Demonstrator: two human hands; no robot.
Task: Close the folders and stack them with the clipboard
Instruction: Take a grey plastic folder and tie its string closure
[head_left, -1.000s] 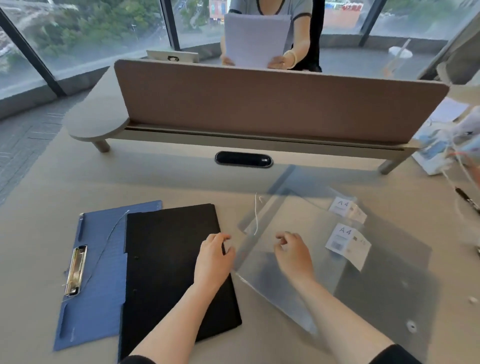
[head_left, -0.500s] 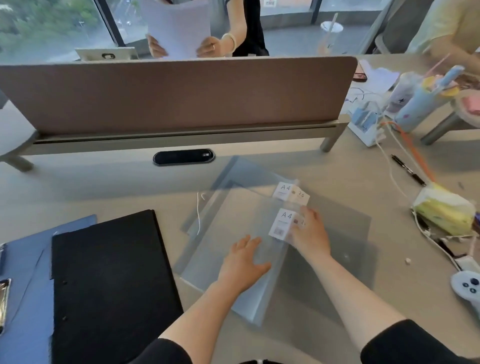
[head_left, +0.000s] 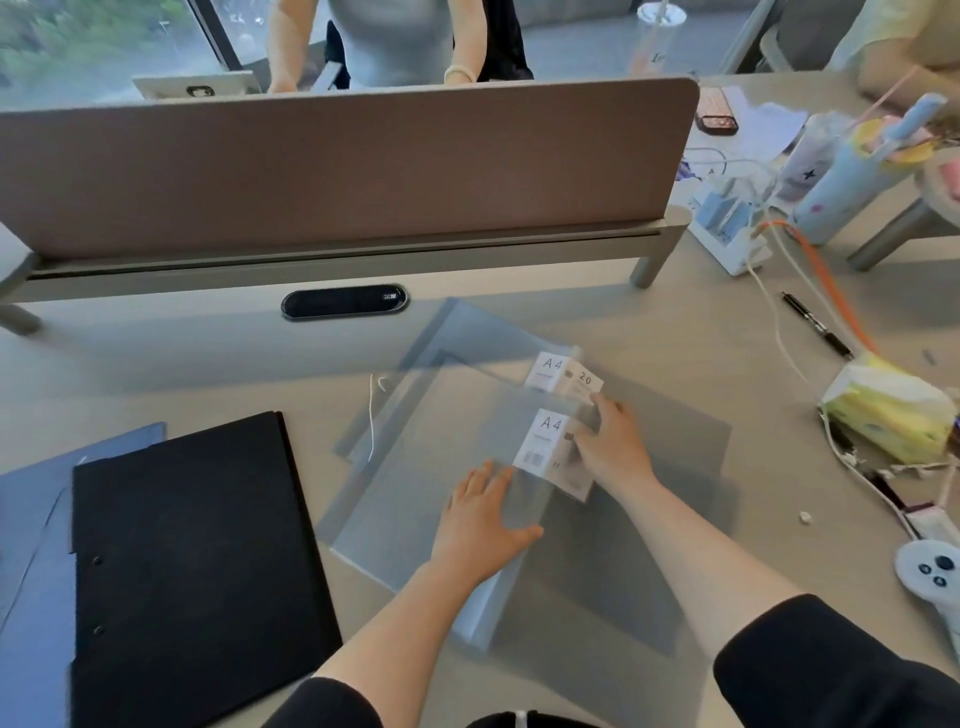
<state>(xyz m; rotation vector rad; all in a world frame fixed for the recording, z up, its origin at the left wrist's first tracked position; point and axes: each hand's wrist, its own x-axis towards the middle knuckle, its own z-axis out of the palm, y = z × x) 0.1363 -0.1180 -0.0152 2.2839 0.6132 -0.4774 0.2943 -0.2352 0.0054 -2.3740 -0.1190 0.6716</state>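
Two translucent grey folders lie overlapped at the table's middle, each with a white A4 label. The upper folder (head_left: 441, 457) has its cover partly lifted. My right hand (head_left: 610, 447) pinches that cover's edge at the label (head_left: 545, 441). Flat on the same folder, fingers spread, rests my left hand (head_left: 480, 525). The lower folder (head_left: 670, 467) spreads out to the right beneath. A closed black folder (head_left: 192, 566) lies at the left, overlapping the blue clipboard (head_left: 31, 519), whose clip is out of view.
A brown divider panel (head_left: 337, 161) stands across the back, with a black cable slot (head_left: 344, 301) in front. At the right are a pen (head_left: 815, 325), cables, a tissue pack (head_left: 888, 415), a white controller (head_left: 932, 571) and bottles. People sit behind the divider and at far right.
My left hand left the black folder and came to rest on the translucent folder. My right hand slid right to the label edge and grips the cover. The view swung right.
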